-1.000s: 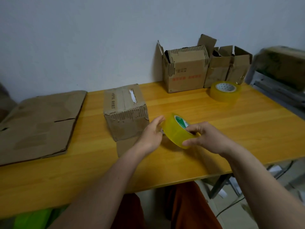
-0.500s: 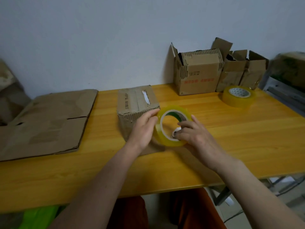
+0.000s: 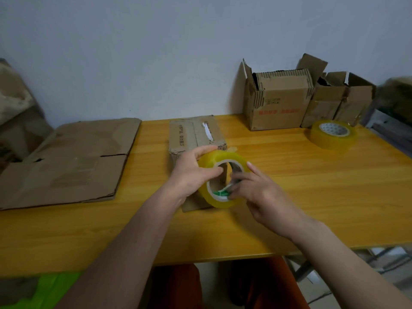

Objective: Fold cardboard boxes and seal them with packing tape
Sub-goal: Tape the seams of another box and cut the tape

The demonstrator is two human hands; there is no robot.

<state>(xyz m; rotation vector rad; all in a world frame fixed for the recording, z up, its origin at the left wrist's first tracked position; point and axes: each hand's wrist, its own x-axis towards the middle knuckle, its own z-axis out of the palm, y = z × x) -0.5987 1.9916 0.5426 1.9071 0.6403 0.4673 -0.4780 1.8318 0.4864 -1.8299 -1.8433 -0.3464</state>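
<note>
A yellow roll of packing tape (image 3: 219,158) is held upright in front of me, its hole facing me. My left hand (image 3: 191,172) grips its left rim, thumb reaching into the hole. My right hand (image 3: 256,192) holds the right side, fingers curled into the core. Just behind the roll stands a small folded cardboard box (image 3: 194,132) on the wooden table (image 3: 312,186), partly hidden by my left hand. A loose bit of tape sticks up near the box's near right corner.
Flattened cardboard (image 3: 71,161) lies at the left of the table. Two open cardboard boxes (image 3: 276,101) (image 3: 338,101) stand against the wall at the back right. A second tape roll (image 3: 332,134) lies flat in front of them. The table's near edge is close to me.
The roll has turned so its hole faces me and has risen in front of the box. My left hand went from touching the roll to gripping its rim.
</note>
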